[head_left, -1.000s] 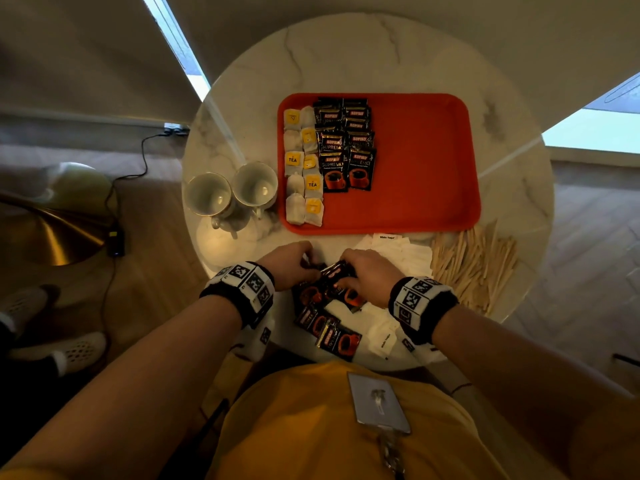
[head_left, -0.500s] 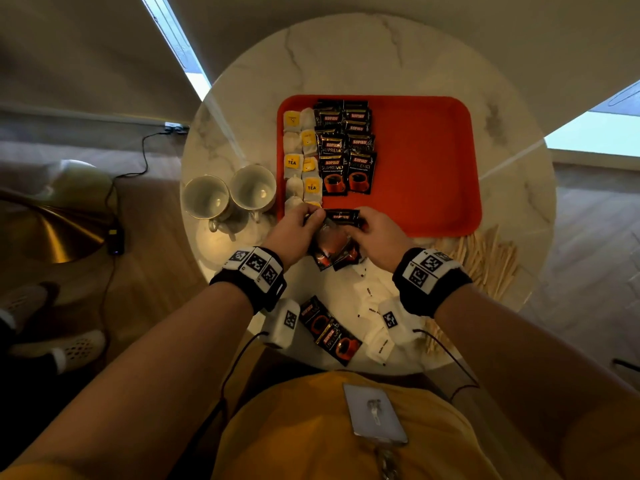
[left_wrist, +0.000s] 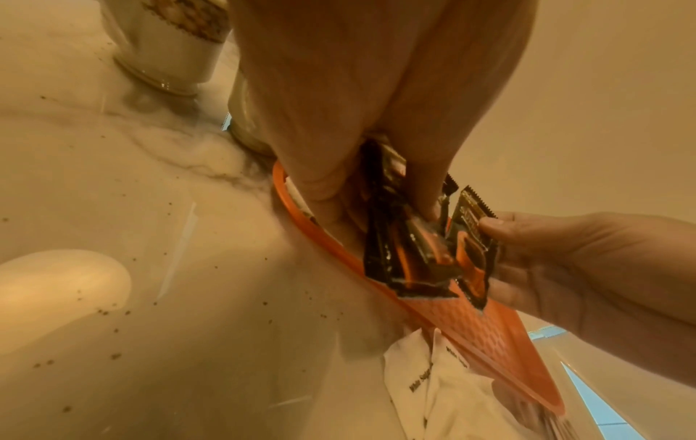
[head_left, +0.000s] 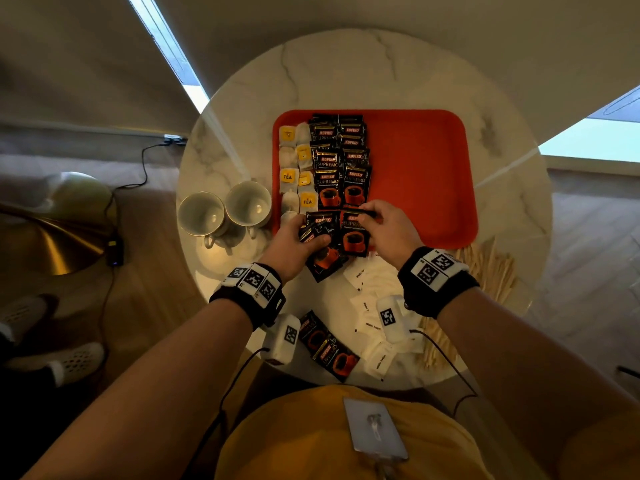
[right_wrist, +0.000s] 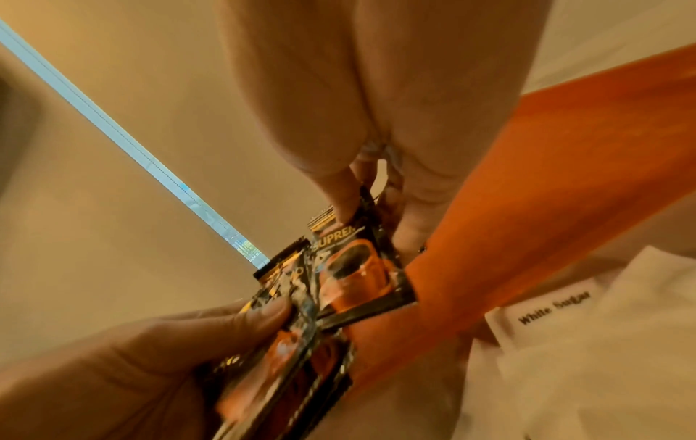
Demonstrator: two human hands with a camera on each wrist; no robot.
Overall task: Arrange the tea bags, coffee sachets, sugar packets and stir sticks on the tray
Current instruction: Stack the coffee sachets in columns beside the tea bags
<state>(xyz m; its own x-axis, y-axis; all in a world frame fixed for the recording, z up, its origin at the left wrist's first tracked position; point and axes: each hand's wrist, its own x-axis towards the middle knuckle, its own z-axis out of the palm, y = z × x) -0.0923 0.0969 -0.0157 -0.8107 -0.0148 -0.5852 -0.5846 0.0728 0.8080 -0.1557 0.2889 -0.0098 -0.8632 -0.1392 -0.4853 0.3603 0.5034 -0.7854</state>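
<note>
**Both hands hold coffee sachets at the tray's near edge**

The left hand (head_left: 294,247) grips a fanned bundle of black-and-orange coffee sachets (head_left: 323,251), thumb pressed across their faces, the bundle hanging over the near rim of the flat orange plastic tray (head_left: 422,174). The right hand (head_left: 389,230) pinches the top edge of a single black coffee sachet printed with an orange cup (head_left: 354,233) between thumb and fingers, holding it just beside the bundle and above the tray's near-left corner.

On the tray's left part, small white tea bags with yellow tags (head_left: 294,168) lie in two columns, and next to them two overlapping columns of matching dark coffee sachets (head_left: 341,161) run from the far edge towards the hands. The right part of the tray is bare orange.

On the round white marble table (head_left: 381,74), white paper sugar packets (head_left: 375,306) are scattered below the right wrist, a heap of pale wooden stir sticks (head_left: 491,271) lies off the tray's near-right corner, and a few more coffee sachets (head_left: 329,348) rest near the table's front edge. Two white ceramic cups (head_left: 225,211) stand left of the tray.
</note>
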